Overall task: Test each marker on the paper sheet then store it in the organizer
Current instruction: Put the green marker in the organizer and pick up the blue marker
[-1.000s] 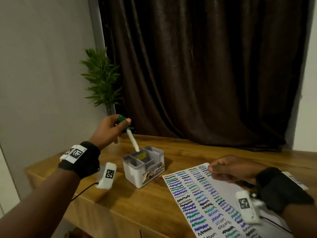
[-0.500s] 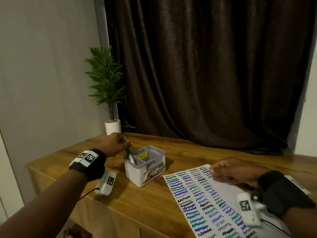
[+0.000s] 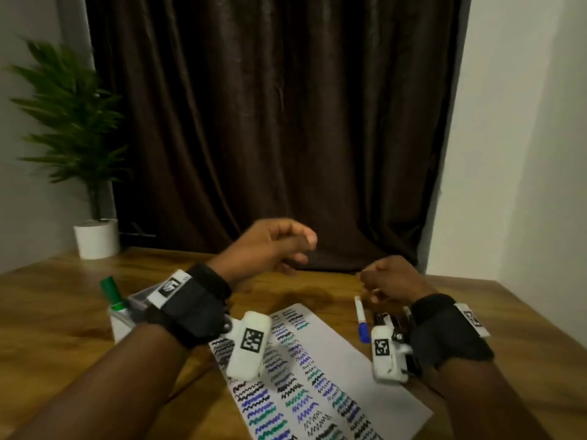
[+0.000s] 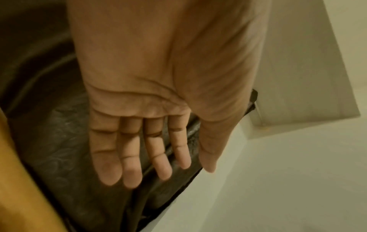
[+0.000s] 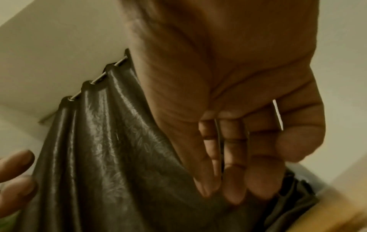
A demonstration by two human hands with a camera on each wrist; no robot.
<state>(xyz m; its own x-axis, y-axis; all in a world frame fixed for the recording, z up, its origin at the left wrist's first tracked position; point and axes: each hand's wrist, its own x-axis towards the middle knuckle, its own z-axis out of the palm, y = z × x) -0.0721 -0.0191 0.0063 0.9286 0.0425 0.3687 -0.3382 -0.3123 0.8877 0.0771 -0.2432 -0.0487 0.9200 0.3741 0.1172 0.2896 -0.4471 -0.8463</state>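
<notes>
While both my hands are hovering above the wooden worktop (image 3: 57,315), neither is grasping anything. My left hand (image 3: 270,246) is hanging in the air over the far middle of the worktop; the left wrist view is showing its palm (image 4: 158,78) flat and its fingers (image 4: 131,157) straight and released, side by side. My right hand (image 3: 389,277) is floating just beyond the markers, its fingers (image 5: 234,157) loosely curling inward with nothing in the grip.

A green-capped marker (image 3: 111,293) is standing tilted in the white organizer (image 3: 122,325), which is sitting at the left, partly hidden behind my left wrist. A blue-capped marker (image 3: 361,315) is lying on the worktop just beside the right edge of the paper sheet (image 3: 365,385), with a few dark ones (image 3: 386,319) lying next to it under my right wrist. Rows of black, blue and green squiggles are covering the sheet's left part.
</notes>
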